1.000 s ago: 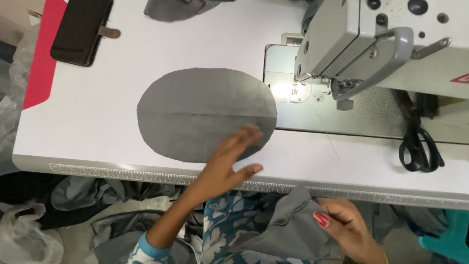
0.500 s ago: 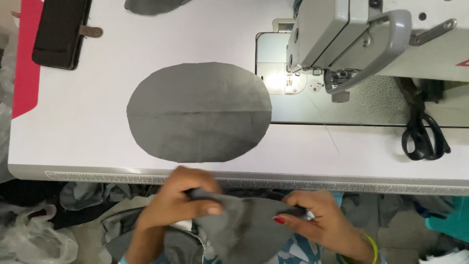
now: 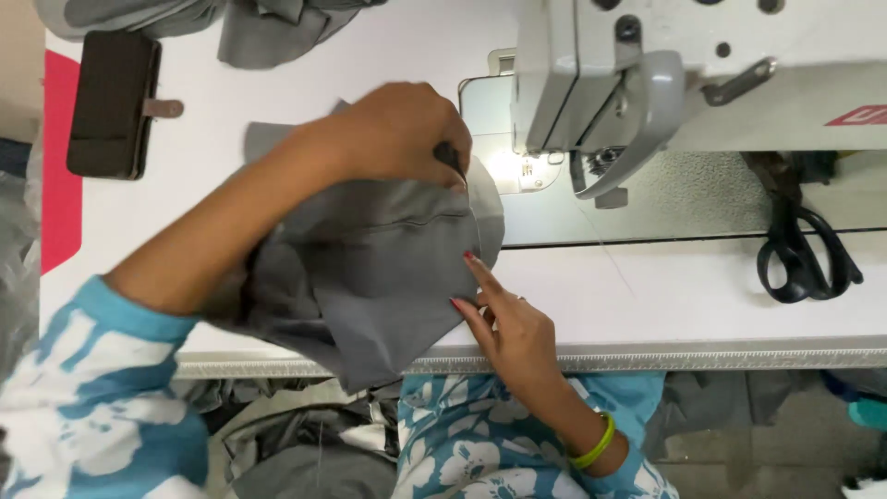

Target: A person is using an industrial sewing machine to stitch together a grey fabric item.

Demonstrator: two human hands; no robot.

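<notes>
A grey fabric piece [image 3: 370, 277] lies bunched on the white sewing table [image 3: 702, 296], covering the grey oval piece seen earlier. My left hand [image 3: 397, 134] pinches the fabric's far edge close to the lit needle area of the sewing machine [image 3: 647, 83]. My right hand [image 3: 504, 323] rests on the table at the fabric's right edge, its fingertips pressing the cloth. A green bangle sits on the right wrist.
Black scissors [image 3: 804, 254] lie on the table to the right of the machine. A black case [image 3: 113, 103] lies at the far left beside a red panel [image 3: 60, 185]. More grey cloth [image 3: 249, 28] is heaped at the back, and grey cloth hangs below the table edge.
Both hands have lifted a grey fabric piece from my lap onto the table, over the oval piece. The left hand now holds its edge near the needle.
</notes>
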